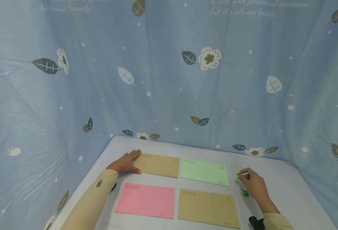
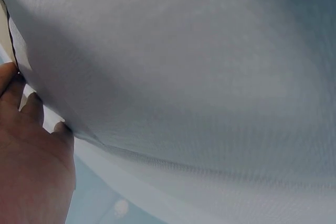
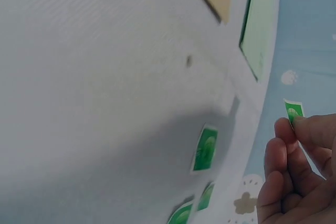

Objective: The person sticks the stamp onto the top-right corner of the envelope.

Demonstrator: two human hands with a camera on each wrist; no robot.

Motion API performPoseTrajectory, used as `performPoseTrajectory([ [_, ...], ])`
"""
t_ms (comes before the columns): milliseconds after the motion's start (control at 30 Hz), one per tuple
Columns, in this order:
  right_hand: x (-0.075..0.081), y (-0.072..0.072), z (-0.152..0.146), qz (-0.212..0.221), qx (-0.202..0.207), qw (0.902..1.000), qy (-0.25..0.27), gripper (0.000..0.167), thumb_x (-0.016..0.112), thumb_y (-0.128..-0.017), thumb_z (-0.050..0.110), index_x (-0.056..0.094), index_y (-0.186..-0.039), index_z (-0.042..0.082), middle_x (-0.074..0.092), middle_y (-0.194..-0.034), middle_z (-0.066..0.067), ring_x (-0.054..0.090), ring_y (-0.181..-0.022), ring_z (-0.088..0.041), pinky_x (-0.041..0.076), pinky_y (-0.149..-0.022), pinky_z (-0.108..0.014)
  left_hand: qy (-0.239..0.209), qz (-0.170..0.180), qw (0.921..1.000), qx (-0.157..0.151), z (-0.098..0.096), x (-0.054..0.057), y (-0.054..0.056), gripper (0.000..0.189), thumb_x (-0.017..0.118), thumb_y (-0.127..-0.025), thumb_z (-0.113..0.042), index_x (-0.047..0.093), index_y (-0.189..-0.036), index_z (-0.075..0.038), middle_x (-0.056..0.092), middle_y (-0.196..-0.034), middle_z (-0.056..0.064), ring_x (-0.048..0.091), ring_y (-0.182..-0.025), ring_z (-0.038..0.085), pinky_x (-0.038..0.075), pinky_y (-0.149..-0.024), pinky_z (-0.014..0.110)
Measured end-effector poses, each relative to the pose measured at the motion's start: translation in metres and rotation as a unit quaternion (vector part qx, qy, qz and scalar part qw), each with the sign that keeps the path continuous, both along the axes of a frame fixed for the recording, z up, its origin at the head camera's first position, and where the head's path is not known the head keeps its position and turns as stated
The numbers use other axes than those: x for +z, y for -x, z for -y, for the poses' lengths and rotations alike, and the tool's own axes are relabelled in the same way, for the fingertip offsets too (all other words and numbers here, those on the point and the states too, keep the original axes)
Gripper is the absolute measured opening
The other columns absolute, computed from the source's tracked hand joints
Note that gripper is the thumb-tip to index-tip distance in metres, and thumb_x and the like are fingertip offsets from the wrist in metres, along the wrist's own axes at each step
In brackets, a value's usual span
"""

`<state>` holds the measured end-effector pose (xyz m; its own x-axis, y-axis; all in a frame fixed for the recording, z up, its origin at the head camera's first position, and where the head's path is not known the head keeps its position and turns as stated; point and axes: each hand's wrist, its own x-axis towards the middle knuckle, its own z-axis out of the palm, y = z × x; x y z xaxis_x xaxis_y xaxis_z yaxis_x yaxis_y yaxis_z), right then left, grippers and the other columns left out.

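Note:
My right hand (image 1: 253,184) pinches a small green stamp (image 3: 294,109) with a white border between thumb and forefinger, its other fingers curled in. In the right wrist view, several more green stamps (image 3: 206,149) lie on the white tabletop beside that hand. The head view has one of these, a stamp (image 1: 245,193), just below the hand. My left hand (image 1: 125,163) rests with spread fingers at the left edge of the far tan envelope (image 1: 157,166). Its fingertips (image 2: 34,100) also show at the far left of the left wrist view.
A light green envelope (image 1: 204,172) lies right of the far tan one. In the nearer row are a pink envelope (image 1: 146,201) and another tan envelope (image 1: 207,209). A blue patterned curtain (image 1: 169,80) surrounds the white table (image 1: 284,182) at the back and sides.

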<state>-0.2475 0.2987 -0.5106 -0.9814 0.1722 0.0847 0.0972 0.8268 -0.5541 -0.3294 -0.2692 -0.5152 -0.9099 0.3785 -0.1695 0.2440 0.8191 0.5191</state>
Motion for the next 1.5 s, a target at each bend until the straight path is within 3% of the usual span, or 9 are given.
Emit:
performPoseTrajectory([
  [467, 0.003, 0.009, 0.018, -0.022, 0.025, 0.9994, 0.011, 0.019, 0.062, -0.099, 0.014, 0.066, -0.112, 0.001, 0.069, -0.090, -0.011, 0.060, -0.072, -0.020, 0.045, -0.057, -0.031, 0.015, 0.005, 0.9998, 0.010, -0.003, 0.001, 0.001, 0.113, 0.091, -0.074, -0.039, 0.028, -0.158, 0.002, 0.022, -0.166, 0.020, 0.016, -0.152, 0.044, 0.009, -0.124, 0.060],
  [1300, 0.011, 0.013, 0.045, -0.020, 0.035, 0.9983, 0.042, 0.020, 0.063, -0.100, 0.016, 0.066, -0.114, 0.003, 0.070, -0.092, -0.010, 0.062, -0.077, -0.022, 0.044, -0.058, -0.031, 0.009, 0.006, 0.9998, 0.018, -0.006, 0.005, 0.000, 0.111, 0.092, -0.074, -0.036, 0.030, -0.158, 0.002, 0.024, -0.165, 0.020, 0.017, -0.152, 0.043, 0.009, -0.124, 0.059],
  [1500, 0.012, 0.015, 0.050, -0.008, 0.039, 0.9980, 0.049, 0.022, 0.063, -0.100, 0.016, 0.065, -0.116, 0.002, 0.069, -0.091, -0.009, 0.060, -0.074, -0.020, 0.044, -0.058, -0.032, 0.011, 0.009, 0.9998, 0.017, -0.005, 0.002, 0.001, 0.112, 0.092, -0.074, -0.037, 0.029, -0.158, 0.002, 0.023, -0.166, 0.020, 0.016, -0.153, 0.042, 0.008, -0.124, 0.058],
])
